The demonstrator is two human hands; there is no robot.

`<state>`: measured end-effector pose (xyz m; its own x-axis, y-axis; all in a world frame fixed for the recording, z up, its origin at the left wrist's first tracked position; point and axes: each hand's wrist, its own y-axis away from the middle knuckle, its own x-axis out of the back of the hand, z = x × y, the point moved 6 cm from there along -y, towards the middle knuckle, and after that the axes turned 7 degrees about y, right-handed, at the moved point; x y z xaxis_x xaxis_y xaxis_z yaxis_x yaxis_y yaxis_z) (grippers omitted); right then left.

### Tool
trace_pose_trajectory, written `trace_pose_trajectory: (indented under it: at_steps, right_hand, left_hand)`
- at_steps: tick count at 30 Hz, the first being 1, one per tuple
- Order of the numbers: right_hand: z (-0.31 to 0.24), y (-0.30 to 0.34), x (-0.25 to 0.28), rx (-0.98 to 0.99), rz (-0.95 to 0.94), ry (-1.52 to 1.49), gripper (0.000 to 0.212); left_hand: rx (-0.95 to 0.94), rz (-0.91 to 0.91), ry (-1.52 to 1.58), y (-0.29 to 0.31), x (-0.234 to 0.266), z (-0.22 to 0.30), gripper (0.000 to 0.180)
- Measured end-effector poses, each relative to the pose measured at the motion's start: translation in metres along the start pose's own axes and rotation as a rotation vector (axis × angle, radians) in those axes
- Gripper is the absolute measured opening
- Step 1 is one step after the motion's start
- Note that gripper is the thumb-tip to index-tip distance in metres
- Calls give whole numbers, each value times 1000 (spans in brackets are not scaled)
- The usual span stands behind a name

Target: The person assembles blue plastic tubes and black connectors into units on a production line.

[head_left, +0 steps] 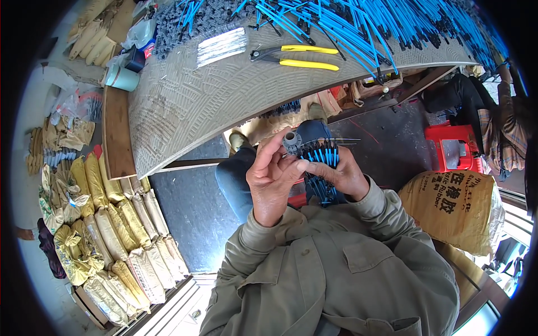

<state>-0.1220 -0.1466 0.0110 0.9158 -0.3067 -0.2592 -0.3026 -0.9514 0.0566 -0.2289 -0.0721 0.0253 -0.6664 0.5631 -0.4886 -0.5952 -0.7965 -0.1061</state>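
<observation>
Over my lap, my left hand (272, 182) pinches a small grey plastic piece with a round hollow end (291, 142) between its fingers. Close beside it, my right hand (348, 178) is closed round a bundle of black pieces with blue rods (320, 157); part of the bundle hangs below the thumb. The two thumbs meet near the bundle's left side. A few thin metal wires (348, 139) stick out to the right above my right hand. Whether the grey piece is joined to the bundle, I cannot tell.
On the patterned table (174, 109) ahead lie yellow-handled pliers (300, 57), a pack of silvery wires (222, 47), grey plastic parts (174, 33) and many blue rods (358, 28). Filled sacks (120, 229) are stacked at left. A red stool (453, 147) and another person (476, 101) are at right.
</observation>
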Motion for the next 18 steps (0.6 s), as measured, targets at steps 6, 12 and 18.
trace_pose_trajectory:
  at_steps: [6, 12, 18]
  right_hand:
    - [-4, 3, -4, 58, -73, 104, 28]
    - [-4, 0, -6, 122, -98, 197, 32]
    - [6, -5, -5, 88, -124, 176, 33]
  left_hand:
    - [-77, 57, -171, 1, 2, 2, 47]
    - [-100, 149, -79, 5, 1, 2, 38]
    - [26, 172, -78, 6, 8, -5, 33]
